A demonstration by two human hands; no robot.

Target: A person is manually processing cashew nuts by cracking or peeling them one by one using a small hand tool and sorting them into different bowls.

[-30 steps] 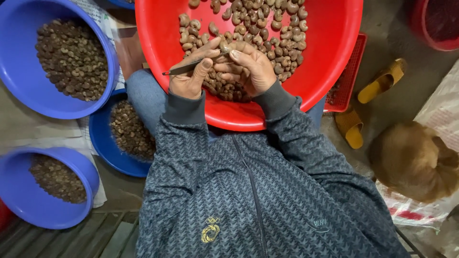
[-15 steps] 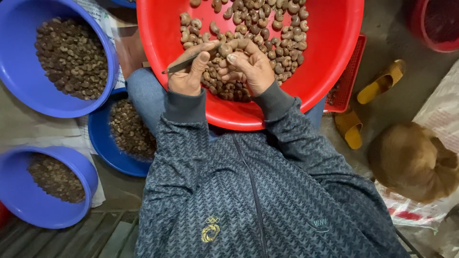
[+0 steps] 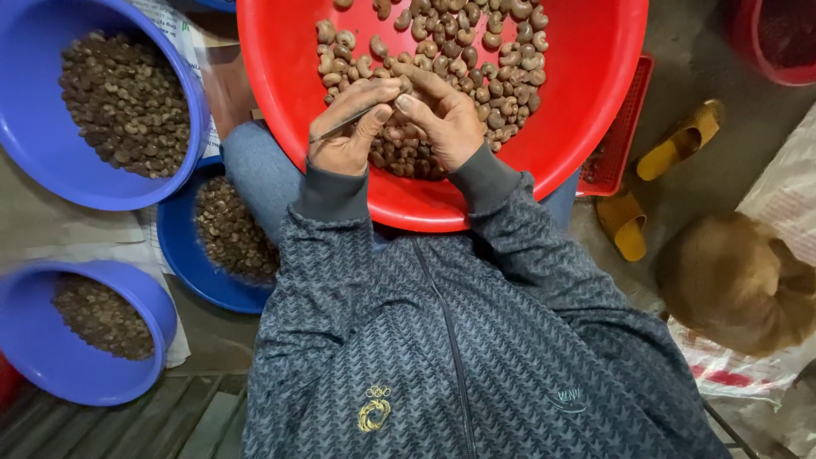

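A big red basin point(image 3: 586, 102) rests on my lap, holding many brown cashew nuts point(image 3: 476, 51). Both hands meet over the nuts near the basin's near side. My left hand point(image 3: 344, 136) grips a thin metal pick point(image 3: 340, 127) that lies across its fingers. My right hand point(image 3: 438, 119) pinches a single nut at its fingertips, touching the left hand's thumb. The nut itself is mostly hidden by the fingers.
Three blue bowls of dark shell pieces sit to the left: a large one point(image 3: 183, 102), one point(image 3: 183, 255) by my knee, one point(image 3: 127, 374) lower left. Yellow sandals point(image 3: 671, 153) lie right, beside a red crate point(image 3: 625, 136) and a tan dog point(image 3: 739, 280).
Both hands have stayed together over the nuts, with the fingers shifting slightly as they work the nut against the pick.
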